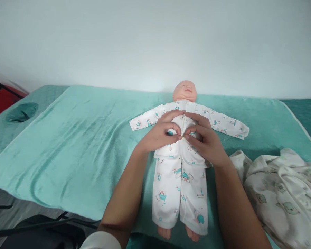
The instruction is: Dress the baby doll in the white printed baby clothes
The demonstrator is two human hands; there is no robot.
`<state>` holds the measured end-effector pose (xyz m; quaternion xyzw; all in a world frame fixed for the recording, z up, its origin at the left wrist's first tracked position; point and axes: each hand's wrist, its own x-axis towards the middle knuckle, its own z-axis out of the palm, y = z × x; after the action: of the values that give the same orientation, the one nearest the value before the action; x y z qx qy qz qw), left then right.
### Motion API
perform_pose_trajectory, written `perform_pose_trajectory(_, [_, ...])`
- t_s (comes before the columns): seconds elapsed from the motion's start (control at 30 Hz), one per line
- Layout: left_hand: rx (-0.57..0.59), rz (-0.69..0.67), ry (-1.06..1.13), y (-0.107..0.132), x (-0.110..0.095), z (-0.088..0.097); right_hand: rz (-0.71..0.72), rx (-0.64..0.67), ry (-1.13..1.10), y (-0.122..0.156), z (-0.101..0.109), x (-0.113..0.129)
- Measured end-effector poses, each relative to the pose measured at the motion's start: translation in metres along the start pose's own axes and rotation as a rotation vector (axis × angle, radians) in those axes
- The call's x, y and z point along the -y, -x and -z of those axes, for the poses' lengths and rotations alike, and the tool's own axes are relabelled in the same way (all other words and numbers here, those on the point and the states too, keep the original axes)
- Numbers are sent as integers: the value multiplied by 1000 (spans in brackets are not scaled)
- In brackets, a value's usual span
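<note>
A baby doll [184, 90] lies on its back on a teal towel [75, 145], head towards the wall. It wears a white printed shirt [223, 122] and matching trousers [180, 190]; its bare feet stick out at the near edge. My left hand [159, 133] and my right hand [206, 140] meet over the doll's belly. Both pinch the front edges of the shirt between thumb and fingers, fingertips nearly touching at the middle.
A crumpled pale cloth with a bear print [282, 193] lies on the towel to the right of the doll. A red and black object [1, 98] stands at the far left edge. Dark chair parts [41, 228] sit below the table's near left side.
</note>
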<state>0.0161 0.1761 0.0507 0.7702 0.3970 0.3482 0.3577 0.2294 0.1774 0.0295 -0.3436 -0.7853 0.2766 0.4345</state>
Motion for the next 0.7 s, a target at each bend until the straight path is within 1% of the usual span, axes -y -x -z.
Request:
perform_pose_trajectory(0.47, [22, -17, -24, 0, 1, 2, -31, 75, -59, -1, 7, -1])
perform_pose_trajectory(0.7, [13, -23, -48, 0, 2, 1, -61, 52, -73, -1, 7, 0])
